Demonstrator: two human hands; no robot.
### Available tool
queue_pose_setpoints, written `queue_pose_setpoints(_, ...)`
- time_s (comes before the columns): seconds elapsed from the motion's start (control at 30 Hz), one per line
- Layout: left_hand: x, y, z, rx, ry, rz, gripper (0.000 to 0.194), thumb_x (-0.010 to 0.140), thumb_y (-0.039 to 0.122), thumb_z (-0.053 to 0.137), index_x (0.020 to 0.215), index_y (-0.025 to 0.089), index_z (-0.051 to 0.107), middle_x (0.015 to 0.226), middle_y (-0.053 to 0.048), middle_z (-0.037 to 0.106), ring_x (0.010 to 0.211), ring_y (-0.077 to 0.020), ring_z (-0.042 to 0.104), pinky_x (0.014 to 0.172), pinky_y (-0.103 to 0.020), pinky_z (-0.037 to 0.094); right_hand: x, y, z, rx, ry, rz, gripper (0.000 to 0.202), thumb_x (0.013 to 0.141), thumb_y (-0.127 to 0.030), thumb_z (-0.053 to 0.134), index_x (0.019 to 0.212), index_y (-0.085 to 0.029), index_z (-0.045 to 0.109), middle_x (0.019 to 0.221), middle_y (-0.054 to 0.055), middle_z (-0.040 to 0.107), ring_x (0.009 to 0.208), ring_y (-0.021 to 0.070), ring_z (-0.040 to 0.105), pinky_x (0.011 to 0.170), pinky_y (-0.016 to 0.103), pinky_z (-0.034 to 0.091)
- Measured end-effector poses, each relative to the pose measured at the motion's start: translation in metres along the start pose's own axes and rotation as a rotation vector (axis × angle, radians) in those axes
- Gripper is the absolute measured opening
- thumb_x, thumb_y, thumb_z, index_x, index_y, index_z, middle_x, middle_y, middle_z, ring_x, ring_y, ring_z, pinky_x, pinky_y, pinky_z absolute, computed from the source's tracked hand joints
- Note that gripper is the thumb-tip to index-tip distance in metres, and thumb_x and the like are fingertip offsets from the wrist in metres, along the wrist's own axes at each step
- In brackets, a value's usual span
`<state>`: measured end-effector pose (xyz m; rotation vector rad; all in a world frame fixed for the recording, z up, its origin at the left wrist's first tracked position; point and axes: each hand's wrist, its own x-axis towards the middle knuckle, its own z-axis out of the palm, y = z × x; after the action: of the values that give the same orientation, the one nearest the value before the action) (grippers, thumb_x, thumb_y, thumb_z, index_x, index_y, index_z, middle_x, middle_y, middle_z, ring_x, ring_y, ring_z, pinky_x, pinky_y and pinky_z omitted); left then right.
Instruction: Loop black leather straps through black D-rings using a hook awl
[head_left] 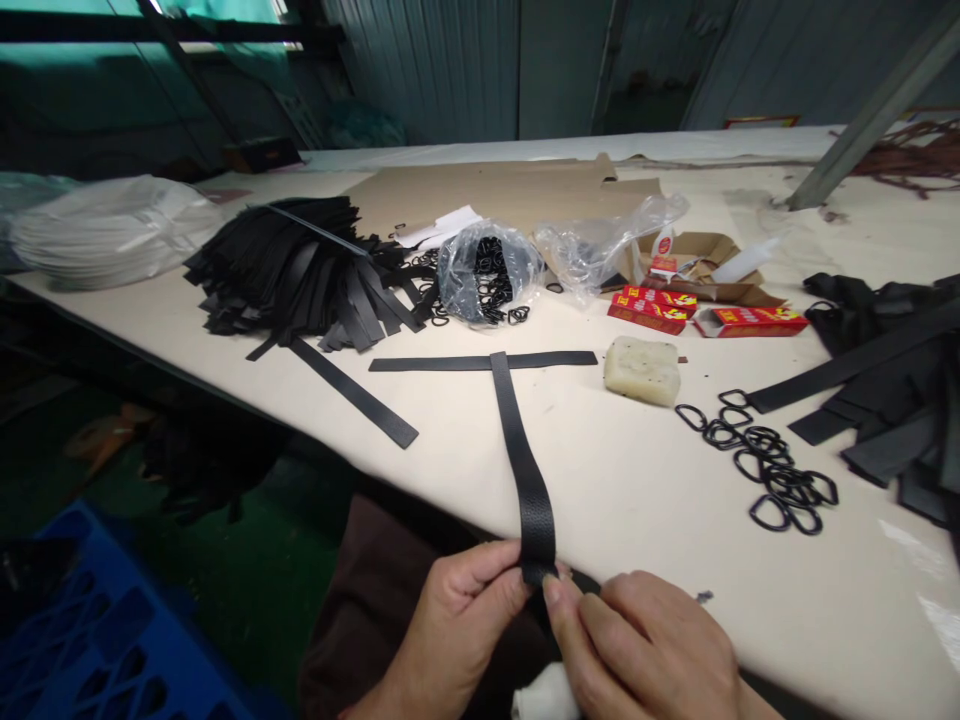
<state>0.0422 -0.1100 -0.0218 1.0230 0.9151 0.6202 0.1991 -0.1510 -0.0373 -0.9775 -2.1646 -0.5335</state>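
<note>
A black strap [516,430] runs from the table toward me, its near end at the table's front edge. My left hand [457,620] pinches that near end from the left. On the right side of the same end, my right hand [637,640] is closed, its thumb and fingers pressed to the strap. The far end lies on a second black strip [427,364] placed crosswise. Below my right hand shows a white object [546,693], partly hidden; I cannot make out what it is. Another black strip [352,392] lies to the left.
Black strips [300,265] are piled at the left, more [900,400] at the right. Black D-rings [772,465] lie loose near a pale yellowish block [642,370]. Behind are a plastic bag of rings [491,275] and red boxes [652,308]. A blue crate [112,620] stands lower left.
</note>
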Motion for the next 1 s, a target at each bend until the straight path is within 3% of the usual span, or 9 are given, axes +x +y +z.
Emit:
queue_pose_setpoints(0.13, -0.002, 0.002, -0.001, 0.074, -0.011, 0.033, 0.019, 0.081, 0.024, 0.057, 0.090, 0.017, 0.072, 0.083, -0.003, 0.072, 0.080, -0.0198, 0.061, 0.073, -0.026, 0.046, 0.000, -0.001, 0.001, 0.027, 0.037, 0.032, 0.029, 0.090, -0.011, 0.035, 0.086, -0.007, 0.063, 0.063, 0.007, 0.066, 0.047, 0.0143, 0.052, 0.040, 0.028, 0.035)
queue_pose_setpoints(0.2, -0.002, 0.003, -0.001, 0.075, -0.010, 0.029, 0.021, 0.081, 0.024, 0.056, 0.092, 0.017, 0.072, 0.078, -0.002, 0.072, 0.075, -0.0188, 0.060, 0.069, -0.026, 0.046, 0.000, -0.003, 0.002, 0.118, 0.032, 0.122, 0.024, 0.088, -0.010, 0.038, 0.094, -0.007, 0.061, 0.061, 0.006, 0.063, 0.048, 0.0151, 0.052, 0.041, 0.027, 0.037)
queue_pose_setpoints(0.3, -0.001, 0.003, 0.001, 0.003, 0.023, 0.013, 0.021, 0.082, 0.023, 0.055, 0.089, 0.015, 0.073, 0.073, -0.002, 0.070, 0.073, -0.0183, 0.059, 0.068, -0.025, 0.045, 0.001, -0.006, 0.003, 0.407, -0.010, 0.525, 0.021, 0.086, -0.013, 0.044, 0.103, -0.013, 0.056, 0.064, 0.004, 0.061, 0.053, 0.0152, 0.055, 0.046, 0.025, 0.043)
queue_pose_setpoints(0.4, 0.001, 0.003, 0.002, -0.091, 0.029, 0.009, 0.021, 0.083, 0.023, 0.054, 0.087, 0.014, 0.073, 0.072, -0.003, 0.070, 0.077, -0.0199, 0.059, 0.073, -0.028, 0.044, 0.008, -0.008, 0.003, 0.791, -0.141, 1.073, 0.012, 0.086, -0.024, 0.049, 0.090, -0.019, 0.058, 0.069, 0.002, 0.063, 0.060, 0.0144, 0.060, 0.054, 0.022, 0.048)
queue_pose_setpoints(0.5, 0.000, 0.003, 0.001, -0.131, 0.009, -0.002, 0.021, 0.083, 0.022, 0.055, 0.083, 0.012, 0.073, 0.071, -0.004, 0.070, 0.073, -0.0184, 0.059, 0.074, -0.029, 0.044, 0.018, -0.007, 0.003, 1.038, -0.263, 1.387, 0.023, 0.083, -0.037, 0.053, 0.075, -0.017, 0.061, 0.062, 0.000, 0.061, 0.060, 0.0150, 0.058, 0.055, 0.023, 0.046)
queue_pose_setpoints(0.67, -0.001, 0.005, 0.001, -0.219, 0.003, -0.072, 0.020, 0.082, 0.022, 0.056, 0.082, 0.011, 0.072, 0.064, -0.004, 0.069, 0.062, -0.0155, 0.059, 0.071, -0.028, 0.044, 0.028, -0.005, 0.005, 1.141, -0.272, 1.537, 0.026, 0.076, -0.040, 0.058, 0.070, -0.016, 0.059, 0.055, -0.002, 0.055, 0.054, 0.0135, 0.052, 0.054, 0.025, 0.042)
queue_pose_setpoints(0.83, -0.002, 0.011, 0.001, -0.355, -0.091, -0.073, 0.019, 0.083, 0.019, 0.053, 0.092, 0.013, 0.069, 0.079, -0.006, 0.070, 0.078, -0.0178, 0.061, 0.078, -0.029, 0.043, 0.035, -0.006, 0.006, 1.063, -0.264, 1.626, 0.026, 0.071, -0.041, 0.061, 0.065, -0.016, 0.057, 0.049, -0.004, 0.050, 0.050, 0.0119, 0.047, 0.050, 0.024, 0.036)
queue_pose_setpoints(1.0, -0.004, 0.015, -0.003, -0.316, -0.077, -0.063, 0.018, 0.081, 0.022, 0.058, 0.091, 0.013, 0.070, 0.086, -0.007, 0.070, 0.087, -0.0202, 0.060, 0.082, -0.030, 0.042, 0.039, -0.009, 0.004, 0.979, -0.268, 1.660, 0.025, 0.069, -0.041, 0.062, 0.065, -0.017, 0.057, 0.050, -0.004, 0.051, 0.050, 0.0116, 0.044, 0.049, 0.023, 0.034)
